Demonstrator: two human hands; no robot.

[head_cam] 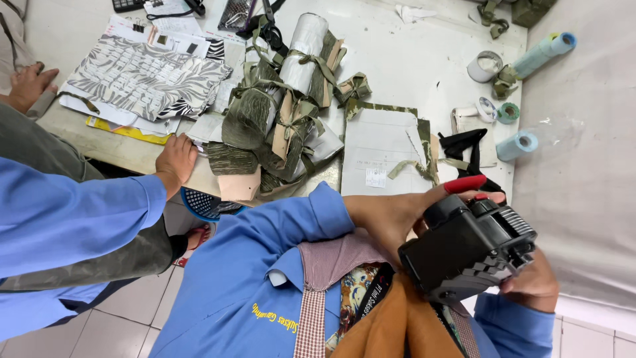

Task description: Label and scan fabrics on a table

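Black label gun [469, 248] sits closest to the lens, held in both hands just off the worktop [411, 66] edge. Long axis runs diagonally, its ribbed head pointing right, toward the grey sheet. Left hand [391, 215] wraps the near end, fingers curled on the body, thumb by the red lever [465, 183]. Right hand [533, 282] cups the underside, fingers pressed together; their tips are hidden behind the gun. A co-worker's hand [175, 162] rests on the worktop edge beside tied camouflage bundles [278, 113]. Gun's lower face not visible.
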